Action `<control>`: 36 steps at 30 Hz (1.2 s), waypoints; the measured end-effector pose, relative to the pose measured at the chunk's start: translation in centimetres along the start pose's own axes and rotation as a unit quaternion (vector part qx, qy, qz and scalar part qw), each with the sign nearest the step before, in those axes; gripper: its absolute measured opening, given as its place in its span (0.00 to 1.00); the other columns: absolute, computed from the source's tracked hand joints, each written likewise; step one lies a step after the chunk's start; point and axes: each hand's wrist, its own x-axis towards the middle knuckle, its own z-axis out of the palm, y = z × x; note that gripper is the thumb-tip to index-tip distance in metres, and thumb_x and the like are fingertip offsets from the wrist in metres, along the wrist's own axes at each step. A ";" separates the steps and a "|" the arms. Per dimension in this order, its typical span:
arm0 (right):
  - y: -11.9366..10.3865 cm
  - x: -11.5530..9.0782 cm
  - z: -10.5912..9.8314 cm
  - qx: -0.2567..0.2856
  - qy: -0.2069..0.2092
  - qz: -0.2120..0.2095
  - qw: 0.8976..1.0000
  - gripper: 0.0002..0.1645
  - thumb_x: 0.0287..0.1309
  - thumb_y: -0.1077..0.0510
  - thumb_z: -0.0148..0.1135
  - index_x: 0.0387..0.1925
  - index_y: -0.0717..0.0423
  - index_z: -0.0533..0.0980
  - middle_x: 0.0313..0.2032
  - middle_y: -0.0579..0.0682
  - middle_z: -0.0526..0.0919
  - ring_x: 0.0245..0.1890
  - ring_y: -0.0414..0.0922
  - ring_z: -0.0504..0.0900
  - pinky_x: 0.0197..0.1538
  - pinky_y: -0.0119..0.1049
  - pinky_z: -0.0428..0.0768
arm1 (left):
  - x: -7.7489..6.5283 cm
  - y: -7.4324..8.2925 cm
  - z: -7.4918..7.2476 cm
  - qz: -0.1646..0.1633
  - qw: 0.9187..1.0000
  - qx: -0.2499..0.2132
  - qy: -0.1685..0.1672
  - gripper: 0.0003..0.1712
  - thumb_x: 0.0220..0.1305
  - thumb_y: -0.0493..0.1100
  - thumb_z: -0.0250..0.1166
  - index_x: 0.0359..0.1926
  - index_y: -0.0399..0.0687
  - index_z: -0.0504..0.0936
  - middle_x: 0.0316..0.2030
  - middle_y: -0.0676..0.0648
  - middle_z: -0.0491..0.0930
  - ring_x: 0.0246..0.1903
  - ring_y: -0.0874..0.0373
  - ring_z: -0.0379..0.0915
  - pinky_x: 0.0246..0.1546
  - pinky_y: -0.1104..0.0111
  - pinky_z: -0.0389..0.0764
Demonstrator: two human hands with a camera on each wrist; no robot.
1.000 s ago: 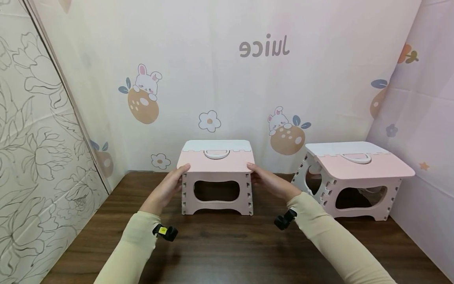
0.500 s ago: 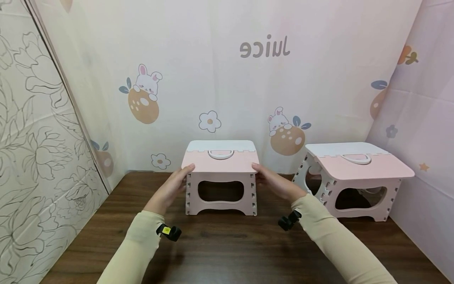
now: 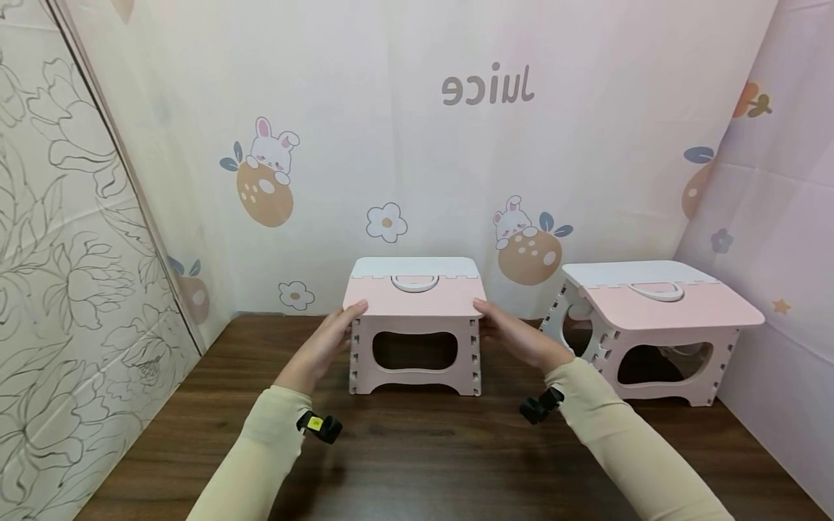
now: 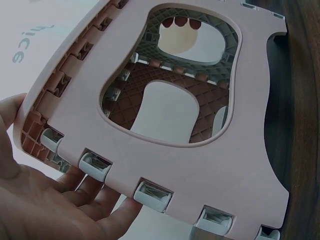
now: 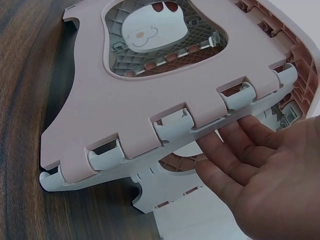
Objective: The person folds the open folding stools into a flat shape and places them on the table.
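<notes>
A pink and white folding step stool (image 3: 413,297) stands upright and unfolded on the table, its white handle (image 3: 415,284) lying on the top. My left hand (image 3: 323,340) grips its left side, with the thumb on the top's front corner and the fingers under the edge against the side legs, as the left wrist view shows with that hand (image 4: 60,200). On the opposite side my right hand (image 3: 517,334) holds it the same way. In the right wrist view the fingers of this hand (image 5: 270,175) touch the hinged side panel.
A second pink and white folding stool (image 3: 664,311) stands unfolded to the right, beyond my right forearm. The dark wooden table (image 3: 417,463) meets a printed cloth backdrop (image 3: 417,159) behind the stools. Cloth also hangs at left and right.
The stool between my hands has shifted a little to the right along the table, both hands moving with it. The second stool has stayed in place.
</notes>
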 end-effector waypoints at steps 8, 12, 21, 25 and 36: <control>-0.2 -0.5 -0.5 -0.010 0.001 0.004 1.000 0.46 0.76 0.34 0.34 0.76 0.65 0.48 0.71 0.67 0.59 0.71 0.61 0.59 0.72 0.57 0.53 | 0.2 0.2 0.5 0.002 1.000 -0.003 0.000 0.48 0.69 0.67 0.55 0.77 0.44 0.53 0.72 0.37 0.58 0.72 0.41 0.51 0.70 0.44 0.51; -0.2 -0.6 -0.8 -0.018 0.004 0.010 1.000 0.47 0.75 0.33 0.34 0.77 0.65 0.46 0.72 0.68 0.57 0.71 0.62 0.58 0.72 0.57 0.53 | 0.3 0.3 0.7 0.003 1.000 -0.002 -0.003 0.48 0.70 0.67 0.55 0.78 0.45 0.53 0.73 0.38 0.57 0.72 0.41 0.50 0.70 0.44 0.51; 0.0 -0.9 -1.2 -0.020 0.005 0.022 1.000 0.47 0.75 0.32 0.35 0.77 0.63 0.46 0.72 0.67 0.56 0.71 0.61 0.58 0.72 0.58 0.51 | 0.1 0.3 1.3 0.001 1.000 0.002 0.001 0.49 0.68 0.69 0.55 0.77 0.47 0.53 0.72 0.40 0.59 0.72 0.42 0.52 0.70 0.45 0.53; 0.1 -1.0 -1.3 -0.022 0.007 0.026 0.999 0.47 0.74 0.31 0.35 0.78 0.60 0.46 0.72 0.65 0.56 0.71 0.61 0.57 0.72 0.58 0.51 | 0.0 0.3 1.5 -0.001 1.000 0.002 0.002 0.49 0.67 0.70 0.56 0.78 0.50 0.52 0.73 0.42 0.56 0.72 0.43 0.51 0.70 0.45 0.52; 0.1 -1.1 -1.3 -0.022 0.009 0.027 0.999 0.48 0.74 0.31 0.34 0.78 0.60 0.43 0.73 0.65 0.54 0.72 0.61 0.56 0.73 0.57 0.51 | 0.0 0.4 1.7 -0.009 1.000 0.006 0.009 0.52 0.66 0.71 0.56 0.78 0.49 0.50 0.74 0.40 0.55 0.73 0.42 0.50 0.70 0.45 0.52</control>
